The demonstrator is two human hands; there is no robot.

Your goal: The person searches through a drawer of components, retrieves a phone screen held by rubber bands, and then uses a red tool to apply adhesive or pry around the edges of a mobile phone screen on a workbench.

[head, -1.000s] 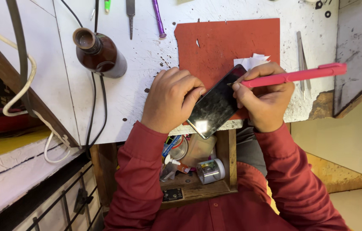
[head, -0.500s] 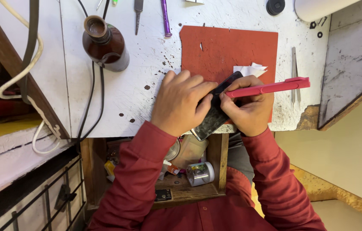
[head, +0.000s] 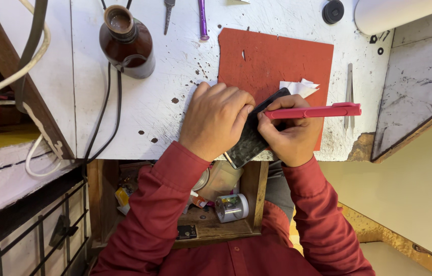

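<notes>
Phone: dark, flat, glossy slab, lying tilted across the near edge of the white scratched bench, its upper end over the red mat, its lower corner past the bench edge above the open drawer.

Packages and labels: brown glass bottle, open neck, stands upper left on the bench, no label readable. White folded paper scrap sits on the mat just beside the phone's top end. In the drawer, a small clear cylinder with a green-and-white label lies on its side; a yellow packet sits at the drawer's left.

Fingers: your left hand is curled over the phone's left edge, fingertips pressed on it, gripping. Your right hand is clenched round a red pen-shaped tool, held flat, its near end touching the phone's right edge. Metal tweezers lie right of the mat, apart from both hands.
</notes>
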